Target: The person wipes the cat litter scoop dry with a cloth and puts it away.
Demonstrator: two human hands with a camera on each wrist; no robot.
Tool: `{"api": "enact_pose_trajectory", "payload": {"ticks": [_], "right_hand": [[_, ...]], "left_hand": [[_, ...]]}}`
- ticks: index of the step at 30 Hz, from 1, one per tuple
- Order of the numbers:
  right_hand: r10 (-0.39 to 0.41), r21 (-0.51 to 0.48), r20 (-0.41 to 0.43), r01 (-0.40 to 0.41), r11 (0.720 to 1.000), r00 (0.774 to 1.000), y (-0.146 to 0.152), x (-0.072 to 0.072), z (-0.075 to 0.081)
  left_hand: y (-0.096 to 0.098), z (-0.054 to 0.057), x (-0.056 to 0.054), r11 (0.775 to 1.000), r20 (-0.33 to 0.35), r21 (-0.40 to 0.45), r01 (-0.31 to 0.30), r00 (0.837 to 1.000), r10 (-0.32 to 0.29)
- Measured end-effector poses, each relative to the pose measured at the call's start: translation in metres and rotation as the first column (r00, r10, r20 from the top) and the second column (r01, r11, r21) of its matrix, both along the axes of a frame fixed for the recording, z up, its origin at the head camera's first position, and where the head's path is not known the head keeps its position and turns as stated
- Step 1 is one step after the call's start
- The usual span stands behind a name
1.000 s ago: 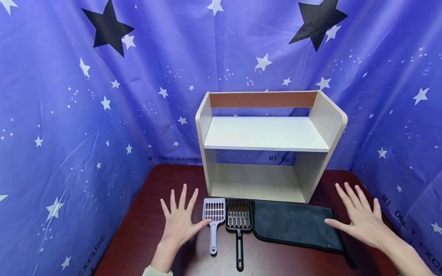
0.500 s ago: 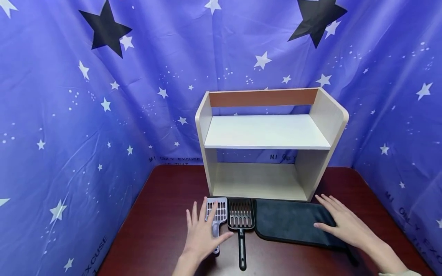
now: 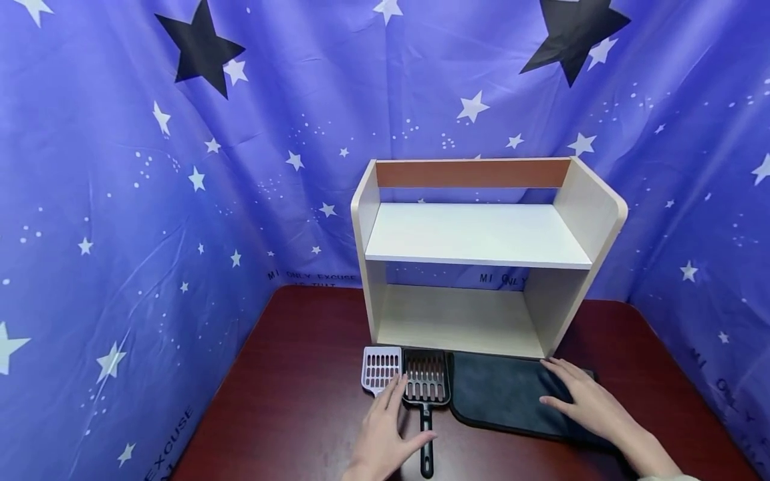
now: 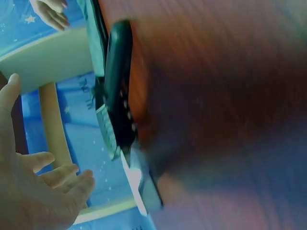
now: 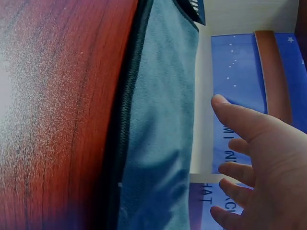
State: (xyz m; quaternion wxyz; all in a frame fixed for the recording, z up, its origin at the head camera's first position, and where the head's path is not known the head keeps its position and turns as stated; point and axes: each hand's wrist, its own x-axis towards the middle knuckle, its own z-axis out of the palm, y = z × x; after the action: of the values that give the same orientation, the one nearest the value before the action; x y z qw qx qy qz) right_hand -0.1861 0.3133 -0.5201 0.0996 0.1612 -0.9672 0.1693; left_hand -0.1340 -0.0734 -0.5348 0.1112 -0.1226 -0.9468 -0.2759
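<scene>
My left hand [image 3: 385, 431], fingers extended and holding nothing, hovers over the lower part of a pale lilac slotted litter scoop [image 3: 381, 361], hiding its handle. Right beside that scoop lies a black litter scoop [image 3: 426, 427], its handle pointing toward me. Farther right is a flat dark zippered pouch [image 3: 493, 391] with a soft, velvety face. Over the pouch's right end hangs my right hand [image 3: 592, 404], fingers spread and nothing in them. The right wrist view shows the pouch [image 5: 163, 105] beneath that hand, with a gap between them.
A light wooden two-tier shelf [image 3: 475, 230] stands directly behind the scoops and pouch. The dark red table [image 3: 289, 401] extends to both sides. A blue-purple star-patterned curtain [image 3: 325, 87] surrounds the back and sides.
My left hand has moved right and toward me, from beside the lilac scoop to over its handle. My right hand has moved left, over the pouch. The scoops and pouch stay put.
</scene>
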Motion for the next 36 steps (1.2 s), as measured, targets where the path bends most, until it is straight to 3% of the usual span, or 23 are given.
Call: {"api": "enact_pose_trajectory", "payload": {"ticks": [5,10,13,17,20,24,30,36], "right_hand": [[-0.008,-0.01,-0.003,0.008,1.0,1.0,0.004,-0.003,-0.008],[-0.028,-0.026,0.006,0.028,0.999,1.0,0.006,-0.004,-0.015],[-0.034,-0.036,0.007,0.034,0.999,0.999,0.005,-0.005,-0.018],[-0.043,-0.04,0.027,0.044,0.998,0.999,0.004,-0.006,-0.021],[-0.057,-0.034,0.065,0.059,0.998,0.996,0.004,-0.009,-0.021],[-0.067,-0.021,0.092,0.069,0.997,0.994,0.002,-0.015,-0.019],[-0.08,-0.002,0.101,0.081,0.997,0.992,0.0,-0.025,-0.018],[-0.096,0.029,0.127,0.093,0.995,0.987,-0.004,-0.028,-0.024]], "left_hand": [[0.013,-0.006,0.006,0.997,-0.009,0.076,0.006,1.0,-0.005],[0.021,-0.013,0.008,0.98,0.114,0.201,-0.014,0.993,-0.009],[0.023,-0.016,0.008,0.954,0.216,0.292,-0.068,0.976,0.003],[0.024,-0.022,0.007,0.895,0.301,0.426,-0.132,0.954,-0.003],[0.026,-0.027,0.006,0.852,0.309,0.502,-0.15,0.951,-0.015],[0.027,-0.035,0.005,0.817,0.293,0.556,-0.153,0.956,-0.02],[0.03,-0.041,0.001,0.786,0.29,0.598,-0.157,0.957,-0.03],[0.027,-0.04,0.002,0.786,0.341,0.587,-0.194,0.94,-0.023]]}}
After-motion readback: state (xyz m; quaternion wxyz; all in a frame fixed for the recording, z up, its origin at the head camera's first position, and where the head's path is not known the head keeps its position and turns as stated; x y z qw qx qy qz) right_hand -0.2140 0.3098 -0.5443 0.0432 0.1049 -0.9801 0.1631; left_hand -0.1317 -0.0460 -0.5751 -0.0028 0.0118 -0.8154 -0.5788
